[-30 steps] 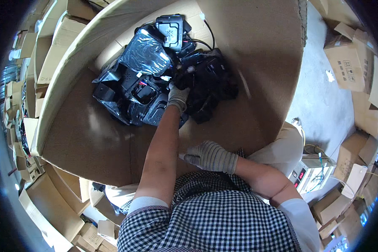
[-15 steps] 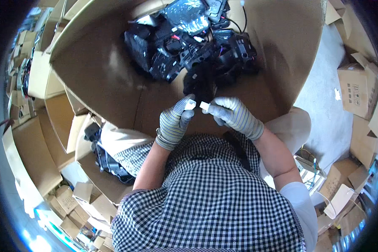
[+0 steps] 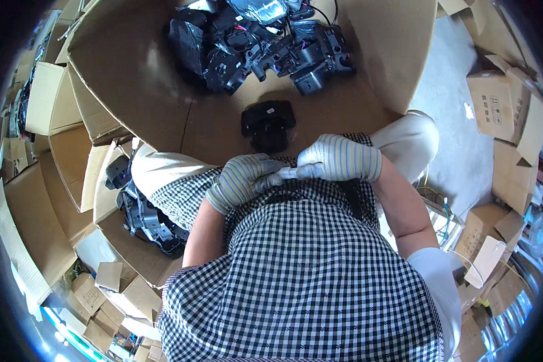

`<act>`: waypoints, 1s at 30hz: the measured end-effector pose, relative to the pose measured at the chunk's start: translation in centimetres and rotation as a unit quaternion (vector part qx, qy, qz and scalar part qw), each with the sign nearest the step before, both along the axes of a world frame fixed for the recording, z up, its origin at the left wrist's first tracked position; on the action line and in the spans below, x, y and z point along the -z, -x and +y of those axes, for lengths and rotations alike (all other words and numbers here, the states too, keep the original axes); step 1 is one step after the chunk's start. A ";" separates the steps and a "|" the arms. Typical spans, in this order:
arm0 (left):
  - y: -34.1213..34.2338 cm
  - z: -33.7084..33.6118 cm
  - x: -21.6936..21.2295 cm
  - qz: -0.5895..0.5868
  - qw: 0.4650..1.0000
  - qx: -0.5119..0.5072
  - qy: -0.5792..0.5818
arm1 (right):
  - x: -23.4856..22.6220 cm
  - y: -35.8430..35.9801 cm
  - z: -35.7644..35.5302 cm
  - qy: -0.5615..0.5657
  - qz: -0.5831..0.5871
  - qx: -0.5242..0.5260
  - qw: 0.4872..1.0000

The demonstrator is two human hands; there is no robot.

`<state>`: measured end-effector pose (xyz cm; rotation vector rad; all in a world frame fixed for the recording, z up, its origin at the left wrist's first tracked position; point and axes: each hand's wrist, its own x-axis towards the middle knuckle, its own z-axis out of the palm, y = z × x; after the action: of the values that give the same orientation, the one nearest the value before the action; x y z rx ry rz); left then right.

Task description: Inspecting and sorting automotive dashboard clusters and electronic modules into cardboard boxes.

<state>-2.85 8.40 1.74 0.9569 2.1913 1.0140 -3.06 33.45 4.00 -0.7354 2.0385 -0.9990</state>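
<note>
In front of my waist, my striped-gloved hands meet at a small white plastic connector piece (image 3: 288,173). My left hand (image 3: 242,181) pinches its left end between thumb and fingers. From the other side, my right hand (image 3: 340,158) closes around the right end. Whether the two white pieces are fully joined cannot be told, as the fingers cover most of them. Just beyond my hands, a black plastic unit (image 3: 268,123) with a small white label rests at the near edge of the large cardboard box (image 3: 392,54).
Inside the box's far part lies a pile of black plastic parts (image 3: 311,57), with wires and shiny wrapping. On my left, a smaller carton (image 3: 142,256) holds more black parts (image 3: 154,223). A closed cardboard box (image 3: 495,105) stands on the grey floor (image 3: 446,78) at the right.
Both hands have come down toward my waist and closed together, bringing the two separate white pieces into contact. The view has shifted, and the black unit now shows more fully.
</note>
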 end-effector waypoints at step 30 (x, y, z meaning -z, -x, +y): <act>-0.4 -7.1 0.4 -0.228 0.671 -0.424 -0.564 | -6.8 -1.2 -11.1 0.073 -0.173 0.046 0.981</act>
<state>-2.48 1.33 1.34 -0.1263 1.3229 2.8338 -1.86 22.40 10.78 -0.5022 1.7230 -1.2456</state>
